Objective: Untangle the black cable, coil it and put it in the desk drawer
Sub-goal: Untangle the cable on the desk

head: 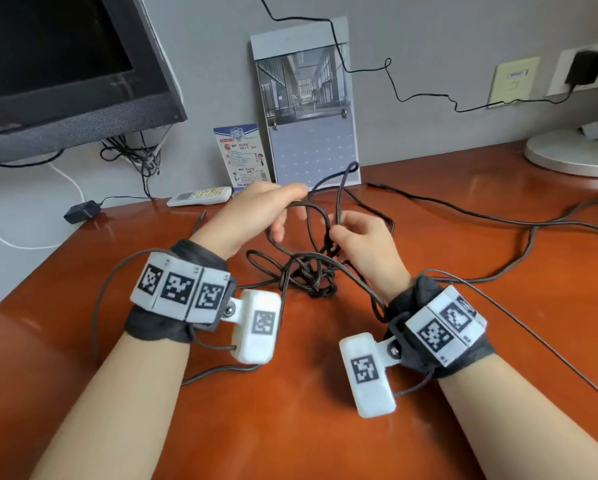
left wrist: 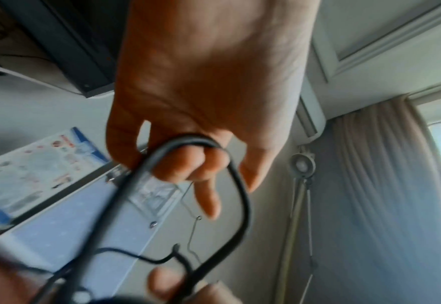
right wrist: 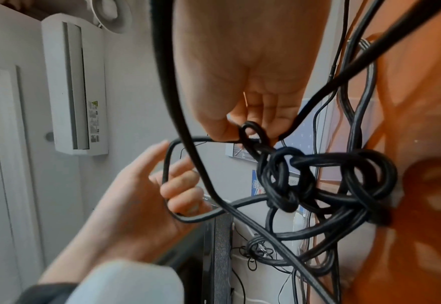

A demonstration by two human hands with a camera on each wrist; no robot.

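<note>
The black cable lies in a knotted tangle mid-desk, and long strands trail away to the right. My left hand is raised above the tangle, with one loop of cable hooked over its curled fingers. Just to its right, my right hand pinches a small loop beside the knot. A further loop stands up above that hand. The left hand also appears in the right wrist view, holding its loop. No drawer is in view.
The wooden desk carries a monitor at back left, a calendar and leaflet against the wall, a white remote, a black adapter and a lamp base at far right. Thin grey wires run from both wrist cameras.
</note>
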